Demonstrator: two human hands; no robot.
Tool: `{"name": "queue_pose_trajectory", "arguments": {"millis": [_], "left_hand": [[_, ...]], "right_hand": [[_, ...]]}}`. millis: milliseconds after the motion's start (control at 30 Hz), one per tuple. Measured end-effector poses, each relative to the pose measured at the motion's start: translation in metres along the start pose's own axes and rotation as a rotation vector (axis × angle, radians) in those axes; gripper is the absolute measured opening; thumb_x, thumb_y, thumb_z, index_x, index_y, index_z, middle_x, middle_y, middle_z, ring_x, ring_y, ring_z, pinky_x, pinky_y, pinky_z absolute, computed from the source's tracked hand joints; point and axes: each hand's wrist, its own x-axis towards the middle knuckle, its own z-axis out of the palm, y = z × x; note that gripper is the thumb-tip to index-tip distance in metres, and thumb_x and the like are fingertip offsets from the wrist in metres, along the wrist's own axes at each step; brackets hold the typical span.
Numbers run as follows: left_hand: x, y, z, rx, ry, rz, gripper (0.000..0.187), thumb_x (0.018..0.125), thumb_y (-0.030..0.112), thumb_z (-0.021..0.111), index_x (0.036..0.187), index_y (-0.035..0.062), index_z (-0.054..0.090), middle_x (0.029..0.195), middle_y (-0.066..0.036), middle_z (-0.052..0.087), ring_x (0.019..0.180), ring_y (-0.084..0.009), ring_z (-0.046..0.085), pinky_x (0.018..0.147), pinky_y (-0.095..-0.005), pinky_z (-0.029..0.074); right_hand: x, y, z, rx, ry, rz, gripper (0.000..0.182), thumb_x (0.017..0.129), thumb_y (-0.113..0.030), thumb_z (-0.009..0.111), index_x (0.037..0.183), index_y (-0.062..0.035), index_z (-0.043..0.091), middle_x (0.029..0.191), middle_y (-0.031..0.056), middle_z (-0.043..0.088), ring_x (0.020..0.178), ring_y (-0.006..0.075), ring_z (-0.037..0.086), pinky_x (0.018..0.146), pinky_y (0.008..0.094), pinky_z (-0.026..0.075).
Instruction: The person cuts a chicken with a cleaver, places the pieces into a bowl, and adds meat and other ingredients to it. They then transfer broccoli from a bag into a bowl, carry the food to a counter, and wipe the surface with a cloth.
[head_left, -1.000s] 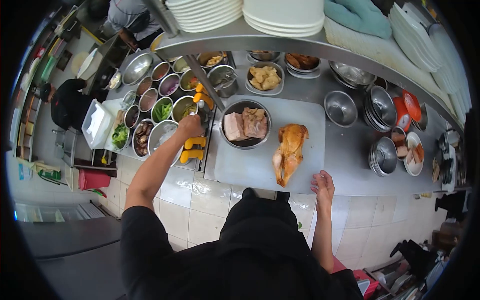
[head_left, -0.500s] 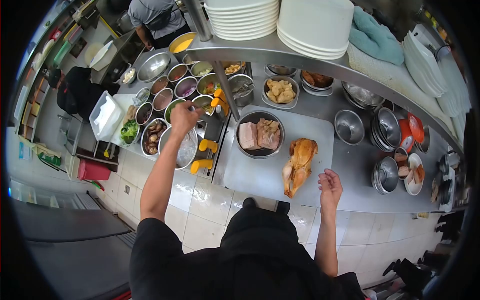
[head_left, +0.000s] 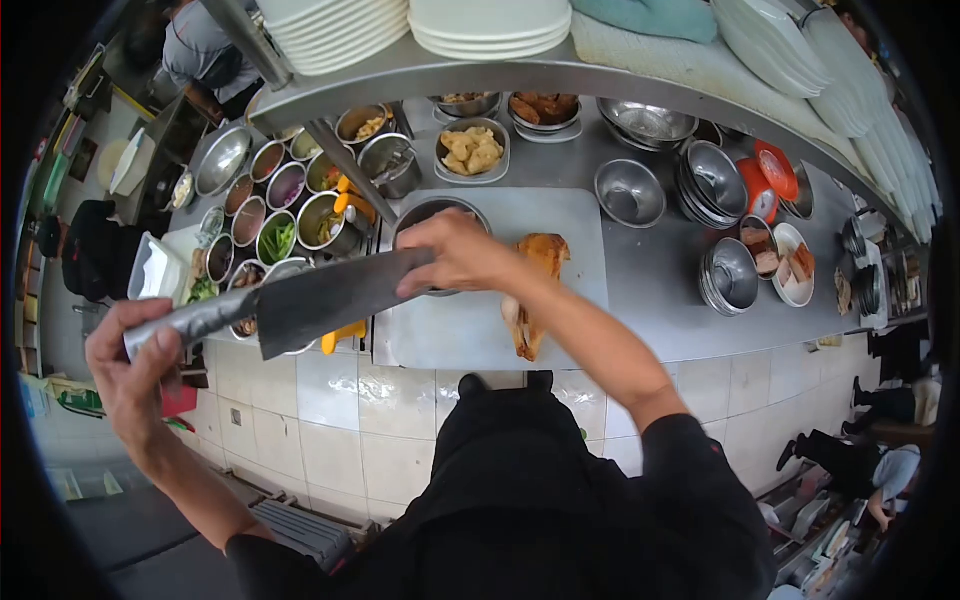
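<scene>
Left hand (head_left: 135,365): fingers curled round handle of cleaver (head_left: 330,300), left of frame. Right hand (head_left: 450,250): thumb and fingers closed on blade's far end, near centre. Blade's long axis rises slightly left to right. Roast chicken (head_left: 543,255) on white board (head_left: 575,335), just right of right hand, long axis roughly up-down, crosswise to blade. Right hand nearer; its forearm overlaps chicken.

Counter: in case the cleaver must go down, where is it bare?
Bare steel lies between the board and the front bowl stack. The board's strip right of the chicken is free, though the right arm crosses above. Left is crowded with tubs.
</scene>
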Motion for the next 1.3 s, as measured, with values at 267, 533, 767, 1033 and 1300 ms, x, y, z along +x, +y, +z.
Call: {"name": "queue_pose_trajectory", "arguments": {"millis": [267, 533, 767, 1033, 1300], "left_hand": [[-0.057, -0.057, 0.104, 0.178, -0.724, -0.247, 0.031, 0.067, 0.019, 0.078, 0.088, 0.0039, 0.06, 0.053, 0.002, 0.048, 0.045, -0.0064, 0.046, 0.042, -0.0234, 0.033], [-0.101, -0.069, 0.247, -0.541, -0.428, -0.846, 0.054, 0.089, 0.052, 0.045, 0.067, 0.0033, 0.047, 0.05, 0.0, 0.041, 0.038, -0.0084, 0.039, 0.036, -0.0244, 0.032], [-0.1, -0.063, 0.312, -0.278, -0.482, -0.765, 0.072, 0.093, 0.056, 0.025, 0.074, -0.0077, 0.053, 0.058, -0.018, 0.054, 0.051, -0.0321, 0.053, 0.055, -0.0392, 0.046], [-0.104, -0.052, 0.33, -0.073, -0.433, -0.575, 0.071, 0.094, 0.053, 0.021, 0.074, -0.0057, 0.055, 0.061, -0.019, 0.054, 0.064, -0.0356, 0.056, 0.065, -0.0416, 0.043], [-0.105, -0.044, 0.324, 0.015, -0.499, -0.644, 0.067, 0.096, 0.048, 0.021, 0.082, -0.0066, 0.058, 0.061, -0.022, 0.054, 0.065, -0.0423, 0.055, 0.065, -0.0459, 0.044]], "right_hand": [[-0.02, -0.026, -0.07, -0.446, -0.221, -0.21, 0.019, 0.058, -0.009, 0.074, 0.074, -0.0045, 0.065, 0.068, 0.0072, 0.061, 0.067, 0.0225, 0.06, 0.059, 0.0361, 0.046], [-0.051, 0.034, -0.075, -0.467, 0.445, -0.125, 0.038, 0.062, -0.006, 0.069, 0.099, -0.0085, 0.06, 0.1, 0.0094, 0.057, 0.099, 0.0304, 0.053, 0.089, 0.0363, 0.04], [-0.147, 0.127, -0.017, 0.038, 0.353, 0.507, 0.042, 0.064, -0.003, 0.064, 0.103, -0.0061, 0.052, 0.103, 0.0057, 0.051, 0.091, 0.0186, 0.051, 0.079, 0.0312, 0.044], [-0.162, 0.126, 0.003, -0.046, 0.541, 0.42, 0.042, 0.065, -0.005, 0.061, 0.106, -0.0056, 0.05, 0.108, 0.0123, 0.043, 0.098, 0.0256, 0.046, 0.084, 0.034, 0.042], [-0.161, 0.13, 0.019, -0.04, 0.605, 0.435, 0.044, 0.067, -0.004, 0.058, 0.109, -0.0059, 0.047, 0.11, 0.0147, 0.038, 0.107, 0.0292, 0.039, 0.091, 0.0372, 0.038]]}}
